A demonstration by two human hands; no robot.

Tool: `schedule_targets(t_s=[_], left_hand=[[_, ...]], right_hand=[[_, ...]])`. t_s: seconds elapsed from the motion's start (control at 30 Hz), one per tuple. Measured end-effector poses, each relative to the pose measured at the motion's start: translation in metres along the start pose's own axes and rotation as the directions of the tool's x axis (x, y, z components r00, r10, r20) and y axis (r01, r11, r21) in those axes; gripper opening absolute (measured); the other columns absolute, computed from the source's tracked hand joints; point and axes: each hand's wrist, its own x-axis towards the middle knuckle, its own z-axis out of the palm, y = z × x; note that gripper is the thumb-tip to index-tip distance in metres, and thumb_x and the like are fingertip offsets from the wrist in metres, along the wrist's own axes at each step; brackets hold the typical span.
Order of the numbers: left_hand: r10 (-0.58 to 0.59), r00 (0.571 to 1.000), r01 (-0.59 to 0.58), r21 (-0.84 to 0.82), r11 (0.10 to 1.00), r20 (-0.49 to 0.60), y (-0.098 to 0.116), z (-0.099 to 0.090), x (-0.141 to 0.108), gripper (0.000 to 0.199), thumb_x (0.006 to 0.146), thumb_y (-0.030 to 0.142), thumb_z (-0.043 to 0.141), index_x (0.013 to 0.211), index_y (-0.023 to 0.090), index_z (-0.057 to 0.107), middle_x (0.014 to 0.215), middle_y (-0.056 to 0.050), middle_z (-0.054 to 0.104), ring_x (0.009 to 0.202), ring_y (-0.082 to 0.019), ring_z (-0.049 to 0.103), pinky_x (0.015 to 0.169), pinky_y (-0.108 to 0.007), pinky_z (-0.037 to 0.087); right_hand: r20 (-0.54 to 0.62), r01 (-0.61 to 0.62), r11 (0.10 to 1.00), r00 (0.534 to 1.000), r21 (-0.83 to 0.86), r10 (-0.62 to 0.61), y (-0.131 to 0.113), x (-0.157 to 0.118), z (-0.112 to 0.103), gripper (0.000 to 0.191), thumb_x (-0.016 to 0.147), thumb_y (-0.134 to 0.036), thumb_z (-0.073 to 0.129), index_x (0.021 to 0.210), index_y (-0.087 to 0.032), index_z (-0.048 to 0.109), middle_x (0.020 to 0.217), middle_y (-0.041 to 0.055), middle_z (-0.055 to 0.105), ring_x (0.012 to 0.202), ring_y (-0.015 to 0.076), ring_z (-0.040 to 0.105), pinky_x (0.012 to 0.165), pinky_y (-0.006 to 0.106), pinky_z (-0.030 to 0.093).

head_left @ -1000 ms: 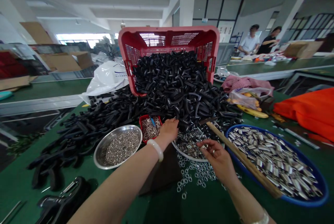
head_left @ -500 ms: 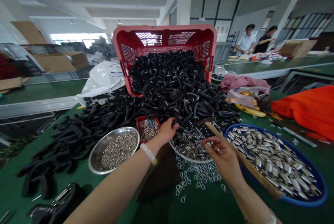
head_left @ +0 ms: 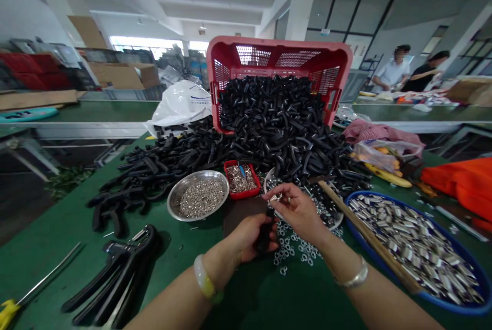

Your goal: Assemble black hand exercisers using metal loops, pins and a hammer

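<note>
My left hand (head_left: 249, 238) is closed around a black plastic part (head_left: 264, 235), mostly hidden by the fingers, low over a dark flat block (head_left: 239, 212). Just above and to the right, my right hand (head_left: 298, 212) pinches a small shiny metal piece (head_left: 275, 197), too small to make out fully. Beneath the right hand lies a white plate (head_left: 336, 221) heaped with small metal parts. Loose metal rings (head_left: 286, 248) are scattered on the green table in front of it. Behind the block sit a red tray (head_left: 243, 194) of small pins and a steel bowl (head_left: 173, 211) of small metal pieces.
A tilted red crate (head_left: 280, 45) spills black handles (head_left: 269, 115) across the table. On the right, a wooden-handled hammer (head_left: 369, 238) lies against a blue basin (head_left: 485, 289) of metal sleeves. Black clamps (head_left: 126, 268) and a yellow-handled screwdriver (head_left: 46, 276) lie left. Two people stand far right.
My left hand has come back from the black pile toward me, holding a black part. My right hand has risen off the plate with a small metal piece. The view has turned left.
</note>
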Motion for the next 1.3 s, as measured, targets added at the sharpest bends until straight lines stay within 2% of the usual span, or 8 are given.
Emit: schedule_targets(t_s=[0.13,0.27,0.4,0.73,0.93,1.1,1.2,1.3], left_hand=[[0.005,1.0,-0.005,-0.02,1.0,0.004,0.002,-0.002,-0.007,0.013,0.076,0.021,0.04,0.08,0.012,0.048,0.065,0.001,0.043,0.045,-0.005,0.04,0.036,-0.013,0.03],[0.055,0.998,-0.054,0.063,0.997,-0.005,0.002,-0.004,-0.011,0.011,0.075,0.02,0.04,0.08,0.013,0.049,0.064,0.001,0.043,0.044,-0.004,0.04,0.034,-0.012,0.025],[0.109,0.994,-0.108,0.124,0.986,-0.006,0.0,-0.007,-0.012,0.011,0.074,0.02,0.043,0.08,0.014,0.049,0.066,0.001,0.045,0.044,-0.004,0.04,0.035,-0.013,0.026],[0.127,0.991,-0.121,0.152,0.981,-0.035,-0.005,-0.01,-0.009,0.011,0.068,0.022,0.046,0.076,0.014,0.049,0.062,0.001,0.045,0.047,-0.007,0.042,0.038,-0.016,0.03],[0.13,0.991,-0.127,0.182,0.975,-0.007,-0.006,-0.015,-0.01,0.032,0.074,0.045,0.039,0.077,0.016,0.051,0.064,0.003,0.044,0.047,-0.007,0.041,0.039,-0.017,0.03],[0.25,0.959,-0.187,0.364,0.912,-0.134,-0.01,-0.015,-0.014,0.04,0.076,0.055,0.04,0.082,0.017,0.05,0.064,0.003,0.046,0.045,-0.006,0.039,0.038,-0.017,0.026],[0.249,0.961,-0.184,0.389,0.902,-0.123,-0.015,-0.015,-0.016,0.042,0.075,0.057,0.041,0.078,0.016,0.05,0.06,0.004,0.045,0.042,-0.005,0.038,0.038,-0.017,0.024],[0.159,0.986,-0.138,0.306,0.942,-0.045,-0.019,-0.017,-0.016,0.045,0.074,0.059,0.039,0.072,0.015,0.05,0.057,0.004,0.044,0.042,-0.005,0.037,0.038,-0.017,0.024]], right_hand=[[0.039,0.006,0.998,0.999,-0.067,-0.003,-0.004,0.0,0.002,0.014,0.078,-0.025,0.053,0.092,-0.021,0.052,0.093,0.0048,0.061,0.082,0.0146,0.058,0.067,0.028,0.047],[0.043,0.023,0.995,0.999,-0.099,-0.019,-0.006,0.003,0.001,0.013,0.079,-0.024,0.053,0.092,-0.02,0.053,0.092,0.0044,0.061,0.084,0.0147,0.058,0.074,0.03,0.046],[0.065,0.019,0.993,0.998,-0.119,-0.011,-0.005,0.003,0.001,0.014,0.079,-0.026,0.053,0.092,-0.02,0.052,0.092,0.0051,0.061,0.085,0.0156,0.058,0.075,0.031,0.047],[0.044,0.032,0.975,0.999,-0.221,-0.022,-0.005,0.003,0.004,0.013,0.076,-0.023,0.054,0.089,-0.021,0.055,0.088,0.0038,0.061,0.084,0.0155,0.058,0.075,0.03,0.047],[0.071,-0.101,0.982,0.991,-0.159,0.114,-0.007,0.007,0.004,0.013,0.075,-0.03,0.056,0.083,-0.019,0.055,0.082,0.0029,0.062,0.077,0.0146,0.059,0.07,0.029,0.047],[0.022,-0.17,0.97,0.984,-0.174,0.176,0.005,0.004,0.003,0.017,0.07,-0.033,0.061,0.08,-0.02,0.056,0.072,-0.0001,0.061,0.067,0.0131,0.058,0.064,0.027,0.047],[0.008,-0.333,0.942,0.943,-0.038,0.333,0.016,0.004,0.001,0.023,0.065,-0.036,0.065,0.076,-0.019,0.054,0.066,-0.0016,0.06,0.06,0.012,0.057,0.06,0.027,0.048],[0.083,-0.488,0.866,0.872,0.111,0.482,0.027,0.005,0.0,0.029,0.061,-0.039,0.067,0.074,-0.017,0.053,0.066,-0.0018,0.059,0.059,0.0115,0.058,0.058,0.027,0.049]])
